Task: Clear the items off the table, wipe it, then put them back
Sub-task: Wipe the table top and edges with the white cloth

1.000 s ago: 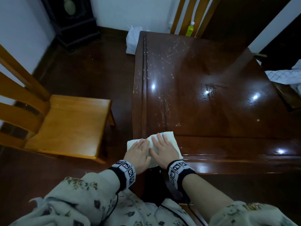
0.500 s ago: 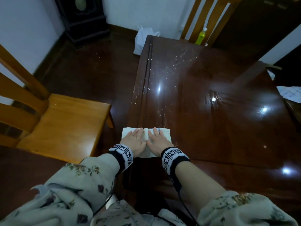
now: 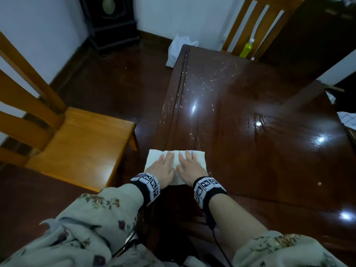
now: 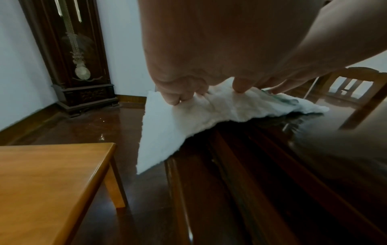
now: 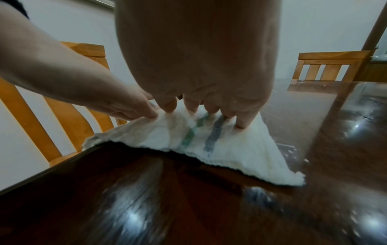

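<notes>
A white cloth (image 3: 198,158) with a green and a blue stripe lies flat on the dark glossy table (image 3: 260,151), near its left edge and close to me. Its left part hangs past the edge in the left wrist view, where the cloth (image 4: 167,129) droops toward the floor. My left hand (image 3: 163,167) and right hand (image 3: 189,165) lie side by side on it, fingers spread and pressing down. In the right wrist view my right fingertips (image 5: 240,123) dig into the cloth (image 5: 230,149), and my left hand (image 5: 125,102) reaches in from the left.
A wooden chair (image 3: 81,147) stands left of the table. A second chair (image 3: 256,26) at the far side holds a yellow-green bottle (image 3: 247,48). A white bag (image 3: 178,49) sits on the floor, a tall clock (image 3: 109,22) by the wall. A small crumb (image 3: 319,183) lies on the table.
Both hands have slid the cloth a little away from me along the table's left edge, and the cloth now lies squarer. The head view has tilted up.
</notes>
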The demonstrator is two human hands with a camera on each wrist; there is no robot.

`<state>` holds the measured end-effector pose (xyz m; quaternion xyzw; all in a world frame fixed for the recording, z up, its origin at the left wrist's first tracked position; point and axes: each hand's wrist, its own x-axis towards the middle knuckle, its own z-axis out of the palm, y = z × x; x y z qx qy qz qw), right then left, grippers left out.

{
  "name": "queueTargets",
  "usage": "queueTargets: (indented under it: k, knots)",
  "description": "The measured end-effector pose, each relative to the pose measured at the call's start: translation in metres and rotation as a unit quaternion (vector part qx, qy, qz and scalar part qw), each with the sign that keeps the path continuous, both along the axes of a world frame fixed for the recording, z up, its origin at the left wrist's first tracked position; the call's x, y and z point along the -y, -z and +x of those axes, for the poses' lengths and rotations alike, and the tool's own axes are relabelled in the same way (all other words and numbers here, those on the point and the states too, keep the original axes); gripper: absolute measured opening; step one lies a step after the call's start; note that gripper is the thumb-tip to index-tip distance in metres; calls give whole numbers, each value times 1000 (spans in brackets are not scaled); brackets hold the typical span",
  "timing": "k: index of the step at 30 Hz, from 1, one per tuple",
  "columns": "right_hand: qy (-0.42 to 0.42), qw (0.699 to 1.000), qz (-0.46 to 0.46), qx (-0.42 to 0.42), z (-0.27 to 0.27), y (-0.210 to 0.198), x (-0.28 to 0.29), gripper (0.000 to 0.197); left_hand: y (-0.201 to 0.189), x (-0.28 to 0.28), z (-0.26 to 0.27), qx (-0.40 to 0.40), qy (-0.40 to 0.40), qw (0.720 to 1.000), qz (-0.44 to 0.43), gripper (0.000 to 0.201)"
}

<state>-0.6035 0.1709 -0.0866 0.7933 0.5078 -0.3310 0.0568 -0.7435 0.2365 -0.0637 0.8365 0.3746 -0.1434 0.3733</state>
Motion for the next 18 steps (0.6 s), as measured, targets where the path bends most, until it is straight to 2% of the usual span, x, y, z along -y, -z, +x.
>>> queueTargets:
  k: [4,7,9,12,18]
  knots:
    - [28,998,49,4,-14,-4,30,58,-3,23,-15,-56,74,995,33,63]
    - [-8,996,48,71,-28,7,55,65,5,40,-26,-85,130,986,61,64]
    - [27,995,43,91,-39,6,70,60,20,47,-33,-93,149,982,70,73]
    - [59,991,38,112,-57,-6,88,56,38,57,-40,-113,143,980,79,83]
    - [96,985,19,143,-71,-6,98,57,16,79,-48,-76,129,985,83,68]
